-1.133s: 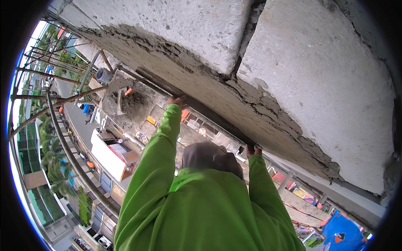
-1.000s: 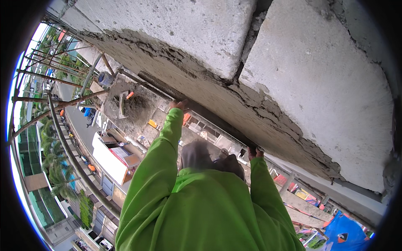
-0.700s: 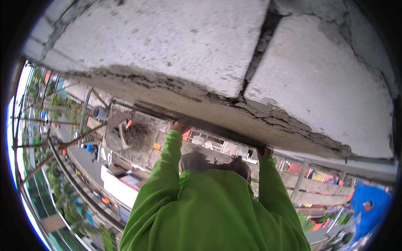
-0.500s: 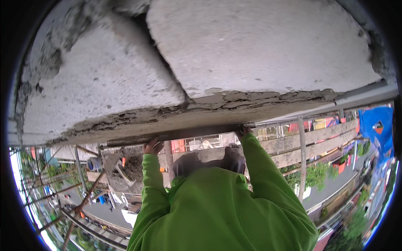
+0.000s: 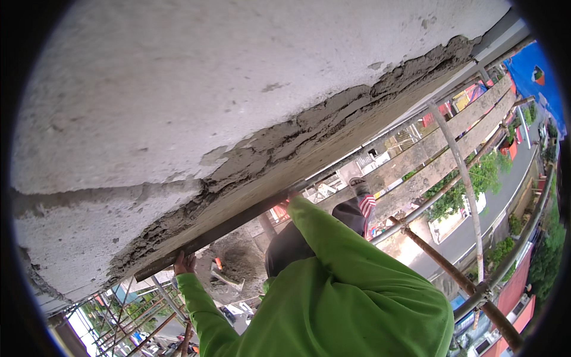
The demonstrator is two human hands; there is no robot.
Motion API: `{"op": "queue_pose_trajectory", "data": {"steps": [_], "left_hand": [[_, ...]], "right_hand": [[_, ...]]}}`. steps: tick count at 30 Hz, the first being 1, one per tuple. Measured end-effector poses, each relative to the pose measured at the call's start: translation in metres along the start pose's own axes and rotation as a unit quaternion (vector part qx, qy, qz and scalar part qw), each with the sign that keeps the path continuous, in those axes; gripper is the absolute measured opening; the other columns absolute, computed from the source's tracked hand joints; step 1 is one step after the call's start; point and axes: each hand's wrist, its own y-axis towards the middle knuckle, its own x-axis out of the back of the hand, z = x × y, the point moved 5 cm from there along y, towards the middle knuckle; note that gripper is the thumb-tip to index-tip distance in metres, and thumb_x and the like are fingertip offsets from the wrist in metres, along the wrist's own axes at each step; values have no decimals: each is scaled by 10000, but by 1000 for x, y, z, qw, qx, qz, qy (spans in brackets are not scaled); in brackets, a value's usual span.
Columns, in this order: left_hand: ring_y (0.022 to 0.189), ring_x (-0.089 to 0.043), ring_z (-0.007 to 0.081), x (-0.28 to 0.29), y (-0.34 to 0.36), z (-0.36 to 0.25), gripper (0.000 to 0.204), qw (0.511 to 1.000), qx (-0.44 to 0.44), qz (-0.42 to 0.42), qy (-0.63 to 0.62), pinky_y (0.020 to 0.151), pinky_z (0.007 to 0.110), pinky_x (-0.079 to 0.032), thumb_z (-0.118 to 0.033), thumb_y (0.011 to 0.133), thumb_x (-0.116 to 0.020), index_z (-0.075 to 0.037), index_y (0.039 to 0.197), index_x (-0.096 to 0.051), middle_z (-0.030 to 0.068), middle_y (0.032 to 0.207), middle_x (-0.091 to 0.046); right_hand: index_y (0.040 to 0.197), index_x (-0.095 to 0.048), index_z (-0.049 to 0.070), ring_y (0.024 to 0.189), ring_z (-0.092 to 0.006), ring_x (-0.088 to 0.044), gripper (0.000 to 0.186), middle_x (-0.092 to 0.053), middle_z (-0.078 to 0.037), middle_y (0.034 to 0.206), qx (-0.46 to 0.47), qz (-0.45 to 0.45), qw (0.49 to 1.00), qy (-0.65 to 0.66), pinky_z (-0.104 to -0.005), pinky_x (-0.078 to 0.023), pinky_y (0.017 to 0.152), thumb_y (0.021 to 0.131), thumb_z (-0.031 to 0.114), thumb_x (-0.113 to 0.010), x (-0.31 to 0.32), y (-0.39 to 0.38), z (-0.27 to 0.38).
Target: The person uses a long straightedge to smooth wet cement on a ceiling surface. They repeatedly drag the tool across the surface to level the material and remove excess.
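A long dark straightedge (image 5: 229,227) lies along the lower part of the plastered wall face (image 5: 279,172), slanting from lower left to upper right. My left hand (image 5: 184,263) grips it near its left end, fingertips up at its edge. Farther right, my right hand (image 5: 290,199) holds the same straightedge; its fingers are partly hidden by the green sleeve. Above, rough grey mortar (image 5: 333,116) runs along the edge of the pale concrete wall top (image 5: 178,89), cracked and uneven.
Below stand scaffold planks (image 5: 428,149) tied to poles (image 5: 461,160). A hammer-like tool (image 5: 226,278) lies by a heap of grey mortar (image 5: 238,253). A street (image 5: 505,190) with trees runs far below. A blue tarp (image 5: 538,83) hangs at the right.
My view has tilted and shifted, so the wall edge and straightedge now slant steeply. Both hands stay on the straightedge, which appears farther left and lower at its left end.
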Motion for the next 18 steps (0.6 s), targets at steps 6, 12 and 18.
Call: {"op": "queue_pose_trajectory", "data": {"steps": [6,12,18], "left_hand": [[853,-573,249,-26,-8,-1,350,1000,-4,3,-4,788,407,-459,-185,705,-649,-66,1017,-543,93,960,-591],[838,-560,272,-94,-31,33,321,998,-17,6,-59,776,410,-464,-146,709,-643,-40,991,-532,114,982,-559],[811,-571,235,-177,-71,52,289,996,-1,28,-89,767,412,-473,-129,735,-617,-49,997,-523,110,913,-578]], "right_hand": [[1121,-442,81,1022,-313,-466,290,-468,-109,1128,2,-21,1000,-3,-519,-487,728,876,232,-413,16,42,17],[1127,-446,78,983,-323,-490,327,-492,-119,1103,90,-120,989,-8,-521,-492,704,848,247,-457,47,10,115],[1168,-440,102,920,-340,-519,451,-514,-147,1074,156,-176,971,-44,-533,-494,663,779,294,-562,65,-46,208]]}}
